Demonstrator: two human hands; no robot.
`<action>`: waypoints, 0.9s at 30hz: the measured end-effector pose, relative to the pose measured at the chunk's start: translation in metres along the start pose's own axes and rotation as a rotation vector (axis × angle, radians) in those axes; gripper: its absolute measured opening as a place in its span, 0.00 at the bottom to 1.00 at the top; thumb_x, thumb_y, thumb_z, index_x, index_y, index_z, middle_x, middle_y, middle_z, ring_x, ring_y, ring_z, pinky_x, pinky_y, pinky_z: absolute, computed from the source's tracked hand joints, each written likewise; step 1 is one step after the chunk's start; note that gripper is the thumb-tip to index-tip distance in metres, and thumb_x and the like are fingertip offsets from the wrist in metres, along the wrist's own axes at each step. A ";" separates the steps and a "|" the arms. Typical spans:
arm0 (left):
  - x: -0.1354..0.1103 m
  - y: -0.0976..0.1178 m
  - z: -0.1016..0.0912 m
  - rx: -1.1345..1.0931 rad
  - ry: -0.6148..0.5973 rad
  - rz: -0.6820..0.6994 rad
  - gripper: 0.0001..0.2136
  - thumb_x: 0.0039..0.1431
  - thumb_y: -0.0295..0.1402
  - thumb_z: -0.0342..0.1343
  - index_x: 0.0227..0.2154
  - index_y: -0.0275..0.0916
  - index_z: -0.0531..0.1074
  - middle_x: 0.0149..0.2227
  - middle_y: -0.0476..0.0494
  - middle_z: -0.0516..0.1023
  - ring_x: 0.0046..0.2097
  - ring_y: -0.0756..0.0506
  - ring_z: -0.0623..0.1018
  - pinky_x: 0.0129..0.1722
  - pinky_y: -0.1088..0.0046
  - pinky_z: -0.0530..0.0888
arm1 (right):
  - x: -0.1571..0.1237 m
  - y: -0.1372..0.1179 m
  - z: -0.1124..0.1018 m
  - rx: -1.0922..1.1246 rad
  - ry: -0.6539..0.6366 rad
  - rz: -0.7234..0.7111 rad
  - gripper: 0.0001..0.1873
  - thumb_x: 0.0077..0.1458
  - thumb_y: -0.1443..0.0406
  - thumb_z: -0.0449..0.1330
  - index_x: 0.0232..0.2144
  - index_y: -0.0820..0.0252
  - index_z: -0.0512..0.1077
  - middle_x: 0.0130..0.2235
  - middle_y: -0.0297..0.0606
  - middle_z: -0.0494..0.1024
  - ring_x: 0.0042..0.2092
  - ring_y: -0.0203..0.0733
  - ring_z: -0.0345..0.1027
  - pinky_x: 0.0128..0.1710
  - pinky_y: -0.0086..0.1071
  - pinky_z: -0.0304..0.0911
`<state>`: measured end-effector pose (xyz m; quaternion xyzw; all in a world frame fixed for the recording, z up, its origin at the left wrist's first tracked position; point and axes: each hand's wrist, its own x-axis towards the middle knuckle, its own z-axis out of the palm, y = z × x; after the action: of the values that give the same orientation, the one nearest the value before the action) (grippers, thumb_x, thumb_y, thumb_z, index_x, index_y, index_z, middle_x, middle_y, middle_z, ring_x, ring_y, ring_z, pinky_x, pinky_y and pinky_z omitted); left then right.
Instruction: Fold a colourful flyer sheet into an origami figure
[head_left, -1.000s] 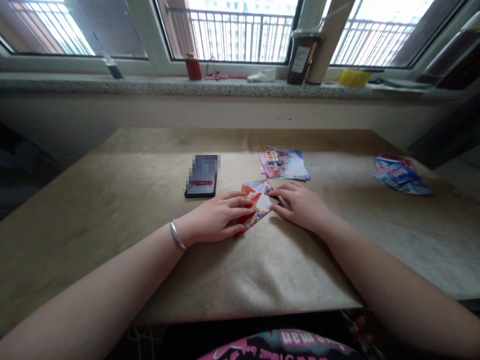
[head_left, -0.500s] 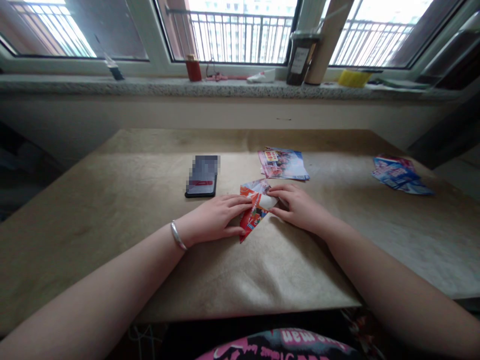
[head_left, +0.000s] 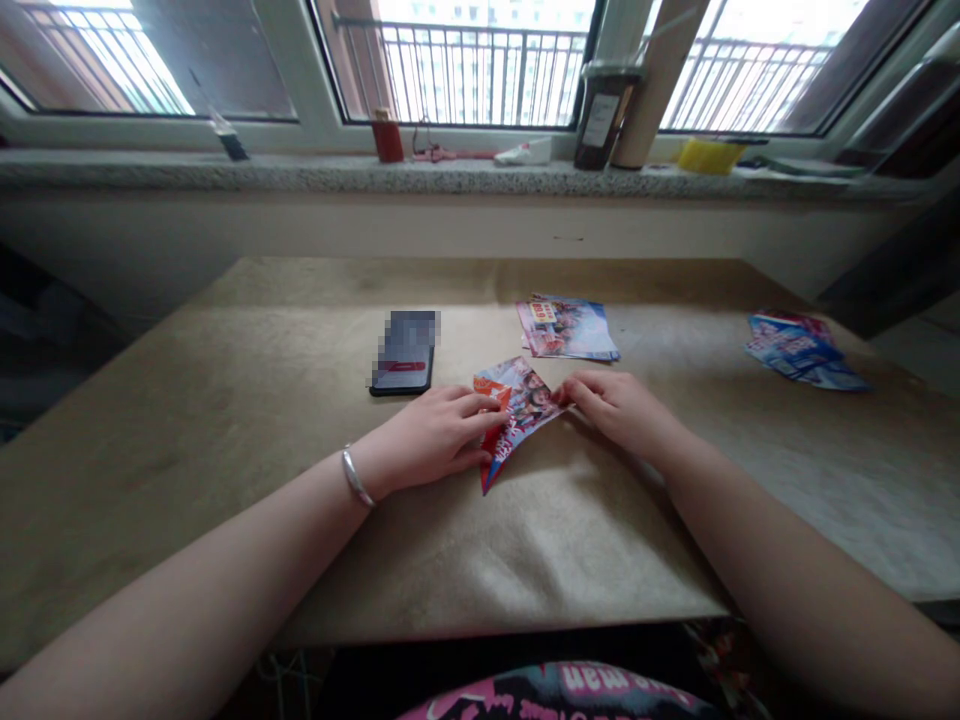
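Note:
A folded piece of printed red and blue paper (head_left: 517, 412) lies on the brown table (head_left: 225, 400) in front of me. My left hand (head_left: 431, 438), with a silver bracelet on its wrist, presses on the paper's left part, fingers curled over its edge. My right hand (head_left: 619, 408) pinches the paper's right corner between thumb and fingers. The paper is partly lifted and creased between both hands.
A black phone (head_left: 405, 352) lies just left of the paper. A small stack of printed sheets (head_left: 566, 328) lies behind it, another stack (head_left: 799, 350) at the far right. The windowsill (head_left: 450, 175) holds a red cup (head_left: 388, 137), a dark jar (head_left: 602, 115) and a yellow object (head_left: 707, 155).
The white inner face of the paper has been folded under; the printed side now shows. My right hand has shifted slightly right, pinching the corner. My left hand stays put.

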<state>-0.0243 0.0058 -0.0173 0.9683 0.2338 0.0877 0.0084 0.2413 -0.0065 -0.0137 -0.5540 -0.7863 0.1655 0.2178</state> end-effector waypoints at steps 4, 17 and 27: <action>0.000 0.001 0.000 0.035 0.010 0.010 0.20 0.63 0.38 0.51 0.57 0.46 0.63 0.55 0.41 0.68 0.53 0.40 0.68 0.53 0.58 0.67 | 0.001 0.004 0.000 -0.018 -0.041 -0.081 0.13 0.57 0.58 0.55 0.28 0.56 0.75 0.35 0.38 0.79 0.37 0.43 0.71 0.39 0.35 0.65; 0.001 0.000 0.004 0.012 0.031 0.004 0.17 0.62 0.40 0.51 0.53 0.43 0.66 0.58 0.39 0.63 0.58 0.38 0.65 0.58 0.55 0.63 | -0.002 0.011 0.011 -0.163 -0.091 -0.242 0.25 0.50 0.59 0.64 0.52 0.52 0.71 0.57 0.46 0.68 0.57 0.53 0.60 0.56 0.51 0.58; 0.001 -0.003 -0.002 0.166 0.148 0.008 0.20 0.56 0.47 0.57 0.43 0.36 0.69 0.58 0.36 0.65 0.57 0.37 0.66 0.56 0.56 0.65 | 0.001 0.014 0.011 -0.100 -0.120 -0.402 0.18 0.53 0.64 0.61 0.48 0.52 0.74 0.58 0.41 0.67 0.60 0.47 0.57 0.60 0.47 0.54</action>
<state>-0.0252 0.0086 -0.0154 0.9574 0.2364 0.1393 -0.0897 0.2467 -0.0005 -0.0298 -0.3851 -0.8998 0.1124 0.1714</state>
